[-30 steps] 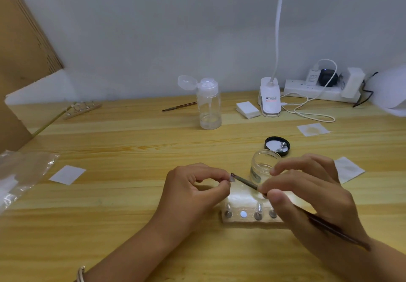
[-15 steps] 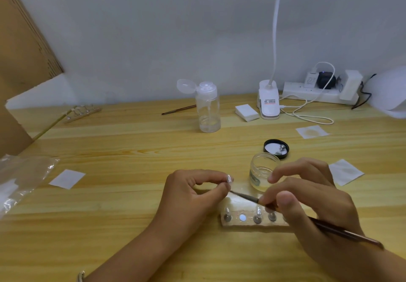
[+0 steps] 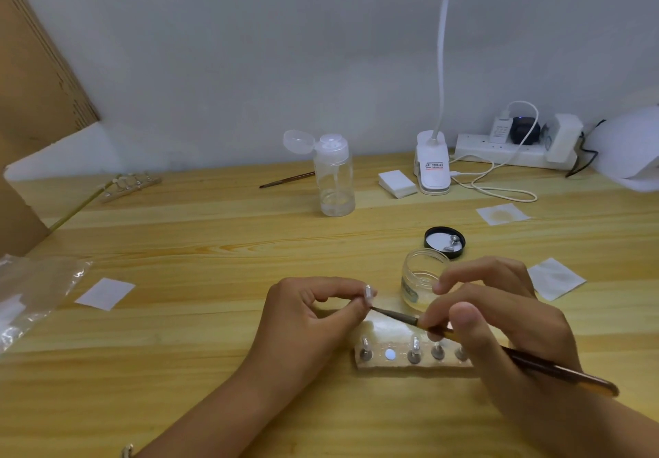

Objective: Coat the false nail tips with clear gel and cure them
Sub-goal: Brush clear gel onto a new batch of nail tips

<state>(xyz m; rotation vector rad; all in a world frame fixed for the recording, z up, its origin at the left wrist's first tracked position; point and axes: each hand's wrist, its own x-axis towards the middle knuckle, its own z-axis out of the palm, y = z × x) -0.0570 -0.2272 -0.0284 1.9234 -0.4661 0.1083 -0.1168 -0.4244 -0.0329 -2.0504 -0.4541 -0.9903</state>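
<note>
1. The left hand (image 3: pixel 313 311) pinches a small clear false nail tip (image 3: pixel 368 293) between thumb and forefinger, its other fingers curled in.
2. The right hand (image 3: pixel 499 318) pinches a thin dark-handled brush (image 3: pixel 396 315), whose bristle end meets the left fingertips just under the nail tip.
3. A small open clear glass jar (image 3: pixel 422 279) stands just behind the right fingers.
4. A pale oblong holder block with metal studs (image 3: pixel 392 363) lies just below both sets of fingertips.

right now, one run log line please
step: gel coating | left hand: pinches tip | right hand: holds brush, bristles by tip | jar: open
</note>
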